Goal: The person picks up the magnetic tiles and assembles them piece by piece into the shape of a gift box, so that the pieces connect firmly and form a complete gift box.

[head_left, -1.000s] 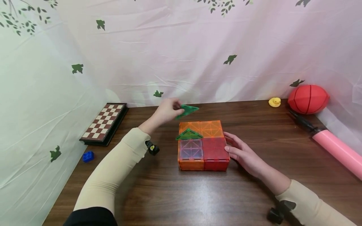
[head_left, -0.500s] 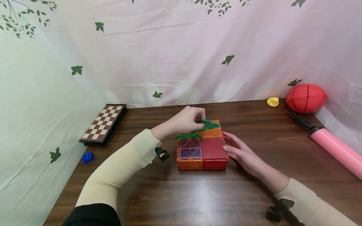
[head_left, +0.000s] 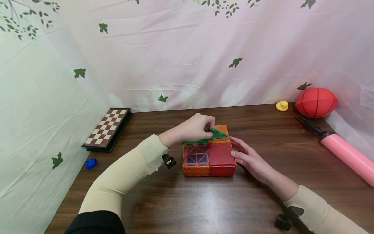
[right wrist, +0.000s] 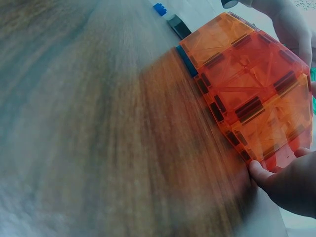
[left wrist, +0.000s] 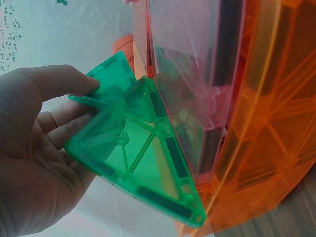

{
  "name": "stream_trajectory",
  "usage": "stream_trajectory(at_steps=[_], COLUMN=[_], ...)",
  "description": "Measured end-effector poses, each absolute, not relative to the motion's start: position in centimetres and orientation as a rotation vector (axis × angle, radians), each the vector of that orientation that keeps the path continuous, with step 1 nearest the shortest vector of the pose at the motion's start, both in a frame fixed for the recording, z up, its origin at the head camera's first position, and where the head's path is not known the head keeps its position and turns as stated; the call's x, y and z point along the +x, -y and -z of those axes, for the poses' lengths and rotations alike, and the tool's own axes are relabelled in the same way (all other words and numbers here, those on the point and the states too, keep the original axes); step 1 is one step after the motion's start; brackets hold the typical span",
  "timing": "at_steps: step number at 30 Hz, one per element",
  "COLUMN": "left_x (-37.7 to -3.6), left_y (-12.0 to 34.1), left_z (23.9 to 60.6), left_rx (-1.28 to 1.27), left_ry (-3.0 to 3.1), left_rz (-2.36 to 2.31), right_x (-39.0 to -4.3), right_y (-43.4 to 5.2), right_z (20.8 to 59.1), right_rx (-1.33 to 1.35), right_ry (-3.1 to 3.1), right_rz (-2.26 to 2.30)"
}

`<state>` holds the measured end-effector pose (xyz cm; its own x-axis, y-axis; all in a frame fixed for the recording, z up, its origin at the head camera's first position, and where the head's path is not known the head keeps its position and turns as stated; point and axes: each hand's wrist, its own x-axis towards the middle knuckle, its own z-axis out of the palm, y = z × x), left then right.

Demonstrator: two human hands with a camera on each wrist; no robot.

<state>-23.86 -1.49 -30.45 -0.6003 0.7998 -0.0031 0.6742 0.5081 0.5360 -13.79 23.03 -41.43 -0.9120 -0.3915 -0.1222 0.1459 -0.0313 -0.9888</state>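
My left hand (head_left: 198, 128) is over the back of a low box of magnetic tiles (head_left: 221, 154), made of red, orange and purple see-through pieces. It pinches a green triangular magnetic tile (head_left: 219, 134) between thumb and fingers. In the left wrist view, the thumb lies on this held green tile (left wrist: 111, 81). A second green triangular tile (left wrist: 140, 155) stands tilted at the box's top, overlapping the held one in that view. My right hand (head_left: 249, 157) rests against the box's right side, thumb near its top edge and fingers stretched along the wall behind.
A chessboard case (head_left: 108, 128) and a blue toy brick (head_left: 91, 163) lie at the left on the wooden table (head_left: 204, 204). At the back right are a yellow rubber duck (head_left: 281, 106), a red ball (head_left: 316, 102) and a pink pump (head_left: 349, 157). A cloth backdrop (head_left: 187, 58) stands behind.
My left hand has brought the held green tile from behind the box, rightward and toward me, then lower onto the box's top beside the other triangle. My right hand has stayed at the box's side.
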Motion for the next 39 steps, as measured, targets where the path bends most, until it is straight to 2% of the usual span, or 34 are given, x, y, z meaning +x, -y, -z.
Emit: stream_trajectory(at_steps=[16, 26, 39], left_x=[-23.7, -24.0, -23.6], left_y=[0.8, 0.4, 0.8], left_z=[30.3, 30.5, 30.5], left_rx=[1.263, 1.357, 1.283], left_ry=[-2.474, -2.442, -2.518], left_rz=[-0.636, -0.626, -0.578], right_x=[-13.7, -13.7, -13.7], right_y=[-23.0, -22.9, -23.0], right_z=[41.6, 41.8, 41.6], right_rx=[-0.258, -0.252, -0.257], right_ry=[-1.884, -1.881, -1.883], right_rz=[2.015, 2.041, 2.026])
